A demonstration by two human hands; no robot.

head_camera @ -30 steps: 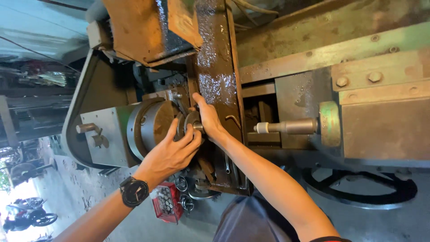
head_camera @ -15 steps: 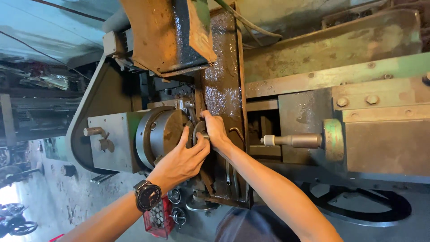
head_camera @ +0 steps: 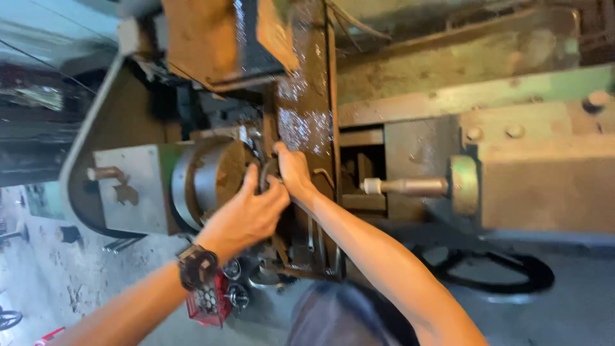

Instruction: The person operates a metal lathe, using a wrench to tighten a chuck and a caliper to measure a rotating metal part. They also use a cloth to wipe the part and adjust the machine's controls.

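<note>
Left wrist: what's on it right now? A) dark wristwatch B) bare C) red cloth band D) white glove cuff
A: a dark wristwatch sits on the wrist just behind the left hand, which is at the lathe chuck next to the right hand.

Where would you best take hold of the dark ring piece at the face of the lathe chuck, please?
Probably by its rim, from the side facing away from the chuck. The ring piece sits against the chuck face, so only its outer edge is free; the left hand and right hand both pinch it there.
</note>
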